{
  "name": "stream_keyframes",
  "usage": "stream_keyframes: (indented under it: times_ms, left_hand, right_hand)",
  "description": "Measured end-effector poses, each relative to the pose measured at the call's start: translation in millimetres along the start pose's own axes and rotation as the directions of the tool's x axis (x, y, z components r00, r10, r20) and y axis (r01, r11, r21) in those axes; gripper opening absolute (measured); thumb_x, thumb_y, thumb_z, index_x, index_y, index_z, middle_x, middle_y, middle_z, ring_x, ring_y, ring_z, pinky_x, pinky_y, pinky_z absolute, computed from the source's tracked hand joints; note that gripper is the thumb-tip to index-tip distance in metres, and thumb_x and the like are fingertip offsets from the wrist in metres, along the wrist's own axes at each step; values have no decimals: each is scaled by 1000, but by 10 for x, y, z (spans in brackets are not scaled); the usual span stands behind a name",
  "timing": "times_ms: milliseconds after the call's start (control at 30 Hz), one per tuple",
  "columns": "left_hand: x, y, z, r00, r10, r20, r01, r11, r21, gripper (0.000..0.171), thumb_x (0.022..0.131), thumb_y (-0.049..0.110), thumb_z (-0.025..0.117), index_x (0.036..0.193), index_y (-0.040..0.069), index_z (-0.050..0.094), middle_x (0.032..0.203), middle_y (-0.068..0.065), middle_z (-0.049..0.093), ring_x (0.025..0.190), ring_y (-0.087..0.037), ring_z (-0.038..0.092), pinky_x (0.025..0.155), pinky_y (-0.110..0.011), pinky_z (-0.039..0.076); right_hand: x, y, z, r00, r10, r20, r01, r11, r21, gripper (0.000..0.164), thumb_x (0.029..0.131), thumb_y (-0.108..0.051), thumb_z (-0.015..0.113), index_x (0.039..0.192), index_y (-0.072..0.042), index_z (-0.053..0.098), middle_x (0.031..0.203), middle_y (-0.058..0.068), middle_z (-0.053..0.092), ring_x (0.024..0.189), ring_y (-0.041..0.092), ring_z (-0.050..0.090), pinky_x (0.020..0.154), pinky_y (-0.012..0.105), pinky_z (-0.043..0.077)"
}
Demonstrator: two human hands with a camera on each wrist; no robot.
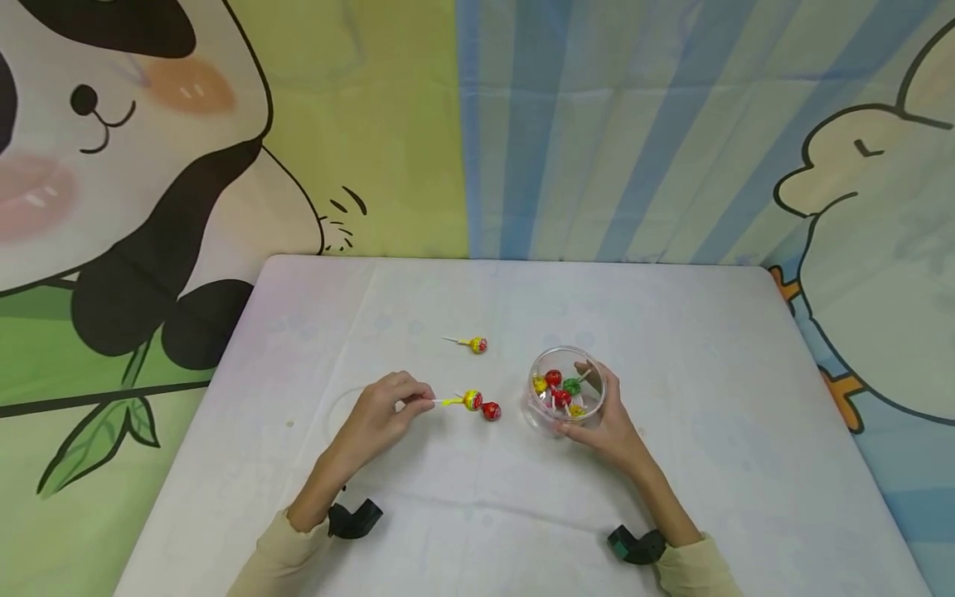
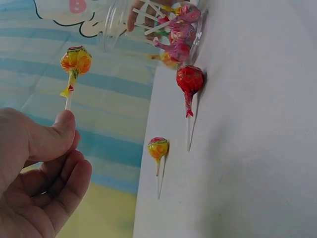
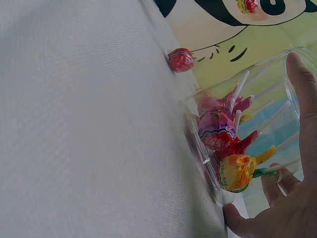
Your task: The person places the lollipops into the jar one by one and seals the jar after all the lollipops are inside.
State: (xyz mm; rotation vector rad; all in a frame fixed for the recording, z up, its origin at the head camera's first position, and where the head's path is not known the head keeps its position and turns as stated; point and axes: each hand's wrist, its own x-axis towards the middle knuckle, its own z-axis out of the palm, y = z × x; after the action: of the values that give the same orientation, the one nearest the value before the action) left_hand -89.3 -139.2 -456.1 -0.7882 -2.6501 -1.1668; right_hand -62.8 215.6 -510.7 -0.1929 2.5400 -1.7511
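A yellow-wrapped round lollipop (image 1: pixel 473 400) is pinched by its stick (image 2: pixel 68 103) in the left hand (image 1: pixel 388 410), likely keeping its head (image 2: pixel 76 60) clear; the right hand (image 1: pixel 615 429) clasps, perhaps steadying, a transparent round jar (image 1: pixel 540 421).

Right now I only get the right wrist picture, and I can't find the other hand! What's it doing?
Observer: The left hand pinches a yellow lollipop by its white stick.

Operator: Cool! I see a red lollipop outside the jar. Is any other one lying loose?

Observer: Yes, a second yellow lollipop lies on the table, farther from the person than the red one.

Operator: Does my red one have a stick? I only see a ball.

Observer: It does. The left wrist view shows its white stick, lying along the tabletop.
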Motion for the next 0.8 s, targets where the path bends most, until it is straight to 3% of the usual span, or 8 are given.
stream_keyframes:
  times_ms: [300, 467, 800]
  left_hand:
    - [-28, 153, -56, 999, 29, 18, -27, 995, -101, 10, 79, 9, 78, 85, 15, 73, 80, 12, 64, 75, -3, 53, 61, -20, 47]
    - [-21, 163, -50, 999, 37, 24, -34, 993, -114, 8, 79, 10, 79, 85, 9, 74, 80, 10, 65, 74, -4, 54, 62, -17, 46]
    - [-37, 140, -15, 999, 31, 32, -27, 992, -121, 10, 79, 10, 79, 86, 13, 74, 81, 10, 66, 76, -4, 55, 64, -18, 48]
  right_hand:
    - [1, 12, 0, 1000, 7, -2, -7, 1000, -19, 100, 75, -15, 83, 149, -15, 15, 152, 12, 34, 142, 35, 30, 113, 66, 23]
    - [5, 11, -6, 1000, 4, -4, -4, 1000, -9, 100, 74, -14, 83, 149, -13, 16, 152, 11, 34, 142, 35, 30, 114, 65, 22]
    - [6, 17, 7, 1000, 11, -7, -11, 1000, -21, 100, 74, -15, 84, 148, -12, 17, 152, 11, 35, 142, 34, 30, 114, 65, 23]
